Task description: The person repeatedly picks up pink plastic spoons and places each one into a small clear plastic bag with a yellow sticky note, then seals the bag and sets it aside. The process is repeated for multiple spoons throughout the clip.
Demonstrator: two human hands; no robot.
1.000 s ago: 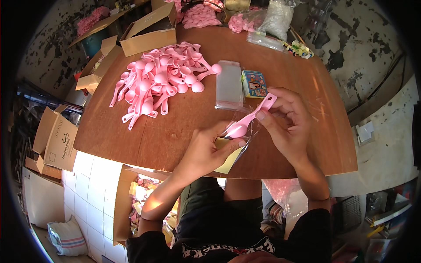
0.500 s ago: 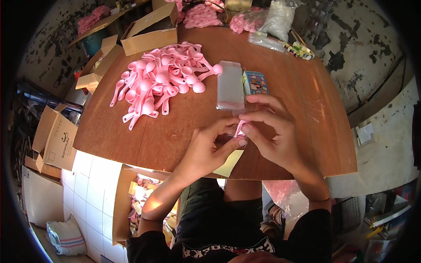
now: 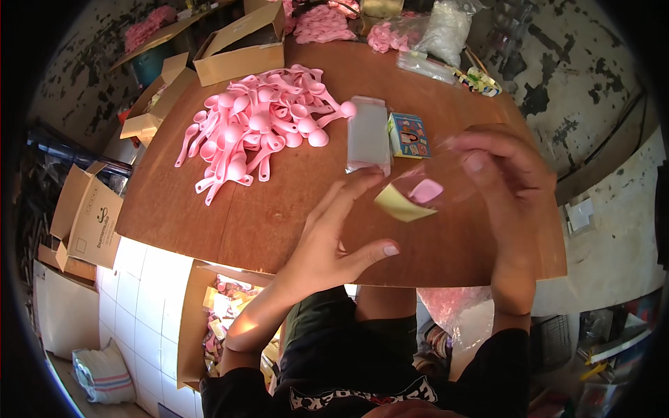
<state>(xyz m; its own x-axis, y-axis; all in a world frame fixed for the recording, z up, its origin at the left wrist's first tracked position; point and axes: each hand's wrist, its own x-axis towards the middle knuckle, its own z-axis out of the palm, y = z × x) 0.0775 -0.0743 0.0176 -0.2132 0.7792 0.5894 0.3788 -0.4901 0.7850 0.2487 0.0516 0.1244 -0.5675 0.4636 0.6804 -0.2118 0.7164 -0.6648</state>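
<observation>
while l hand (image 3: 326,242) is spread, r hand (image 3: 507,171) pinches clear bag (image 3: 440,174) w/ pink spoon (image 3: 426,190).

The desk (image 3: 230,233) is a broad, reddish-brown wooden top with a curving far edge. A loose heap of pink spoons (image 3: 251,125) sprawls over its left half, and an open cardboard box (image 3: 240,64) sits just behind. Toward the middle lies a flat stack of clear sleeves (image 3: 368,132), with a small blue-and-yellow printed stack (image 3: 411,136) right beside it. Over by the far edge there's flat clear plastic (image 3: 425,67), near a multicoloured bundle (image 3: 481,82).
</observation>
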